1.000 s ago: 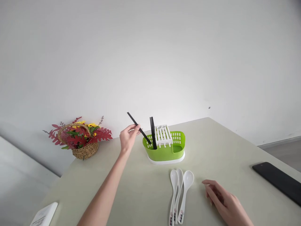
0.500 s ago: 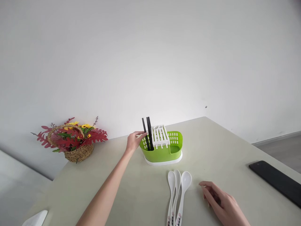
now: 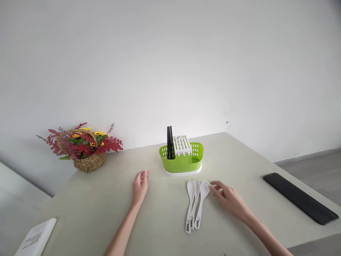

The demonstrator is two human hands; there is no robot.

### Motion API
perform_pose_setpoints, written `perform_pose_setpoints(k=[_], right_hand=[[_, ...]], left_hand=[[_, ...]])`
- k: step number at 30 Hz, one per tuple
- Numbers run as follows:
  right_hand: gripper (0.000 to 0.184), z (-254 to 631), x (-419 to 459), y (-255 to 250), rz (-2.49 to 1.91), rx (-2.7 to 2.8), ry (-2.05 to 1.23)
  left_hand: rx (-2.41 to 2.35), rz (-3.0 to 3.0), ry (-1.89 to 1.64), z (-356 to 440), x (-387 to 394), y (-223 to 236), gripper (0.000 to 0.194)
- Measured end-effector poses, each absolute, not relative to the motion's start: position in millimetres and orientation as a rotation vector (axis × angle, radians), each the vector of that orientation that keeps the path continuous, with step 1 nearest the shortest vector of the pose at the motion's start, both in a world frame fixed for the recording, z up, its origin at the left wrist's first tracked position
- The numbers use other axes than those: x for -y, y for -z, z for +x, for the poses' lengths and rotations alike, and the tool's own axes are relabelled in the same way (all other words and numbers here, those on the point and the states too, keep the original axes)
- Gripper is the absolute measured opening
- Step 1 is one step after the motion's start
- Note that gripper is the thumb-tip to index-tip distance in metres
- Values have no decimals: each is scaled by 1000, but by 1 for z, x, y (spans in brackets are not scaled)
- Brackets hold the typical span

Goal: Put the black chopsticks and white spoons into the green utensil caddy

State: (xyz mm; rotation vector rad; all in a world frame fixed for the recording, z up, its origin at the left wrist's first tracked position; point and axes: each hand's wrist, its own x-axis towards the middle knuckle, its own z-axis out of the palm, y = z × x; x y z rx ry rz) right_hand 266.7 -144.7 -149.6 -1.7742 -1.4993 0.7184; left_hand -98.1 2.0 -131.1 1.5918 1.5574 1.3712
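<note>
Three white spoons lie side by side on the table, handles towards me: a left spoon (image 3: 191, 189), a middle spoon (image 3: 196, 186) and a right spoon (image 3: 205, 189). My right hand (image 3: 230, 200) is at the bowl edge of the right spoon, thumb and forefinger apart. Contact is hard to make out. My left hand (image 3: 140, 185) hovers left of the spoons with its fingers curled together and nothing visible in them. Behind them stands a green cutlery holder (image 3: 177, 165) with a white slotted rack (image 3: 183, 145). Black chopsticks (image 3: 169, 142) stand upright in its left compartment.
A wicker basket (image 3: 90, 163) of red and yellow artificial flowers stands at the back left by the wall. At the right lies a long black flat object (image 3: 299, 197). A white object with printing (image 3: 37, 238) sits at the front left edge of the table.
My left hand has let go of the chopsticks and drawn back towards me. Those chopsticks now stand bunched together. My right hand has come left and forward to the right spoon.
</note>
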Motion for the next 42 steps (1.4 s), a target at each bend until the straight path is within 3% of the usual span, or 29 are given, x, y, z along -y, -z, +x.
perform_pose_setpoints(k=[8,13,18,23,30,34,42], right_hand=[[40,268,125,140,-1716,1533,-923],[40,282,137,125,-1759,1530,-834],[42,284,138,82,-1784,1527,-583],[47,259,128,5,-1627,1461,-336],[34,210,92,-72,-1465,1485,200],[27,191,63,-70,-1416,1661,496],[23,172,29,-18,-1195,2019,842]], left_hand=[[-1419,1587,-1360,-108,23,139,58],[-1395,1627,-1356,-107,26,141,52],[-1384,1676,-1320,-107,30,140,49],[-1365,1685,-1305,-106,33,143,46],[-1341,1694,-1309,-105,35,144,44],[-1355,1705,-1287,-104,37,144,43],[-1400,1798,-1238,-98,40,139,42]])
